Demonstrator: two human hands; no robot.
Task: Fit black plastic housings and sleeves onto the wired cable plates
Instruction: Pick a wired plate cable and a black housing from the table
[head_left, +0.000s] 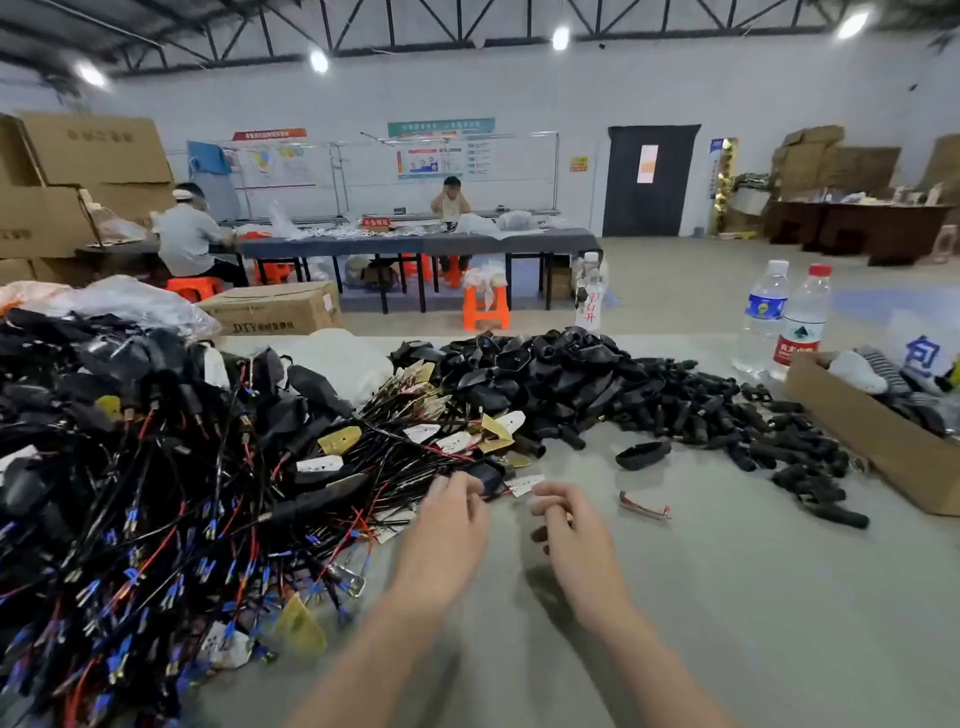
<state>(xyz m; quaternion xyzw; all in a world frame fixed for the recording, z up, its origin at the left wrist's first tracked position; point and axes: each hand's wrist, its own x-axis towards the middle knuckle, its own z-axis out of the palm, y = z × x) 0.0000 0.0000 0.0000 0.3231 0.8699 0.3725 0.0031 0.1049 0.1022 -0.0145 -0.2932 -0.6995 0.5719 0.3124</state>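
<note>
Grey worktable (727, 597) in warehouse hall; wired cable plates (171, 493) heaped at left of frame; black housings (545, 374) and sleeves (753, 431) piled centre-right; left hand (447, 525) and right hand (569, 525) lower centre, fingers curled, blurred, hold not discernible; water bottles (779, 317) upper right.

One wide-angle view, worn at the person's head, faces forward and somewhat down across the grey table (727, 597). It sits close: both forearms come in from the bottom edge, and the left hand (447, 525) and right hand (566, 525) lie just below centre, blurred, so the fingers are probably too soft to read. The table fills the lower half, and the upper half reaches the far wall (675, 93) and roof trusses (467, 21).
</note>
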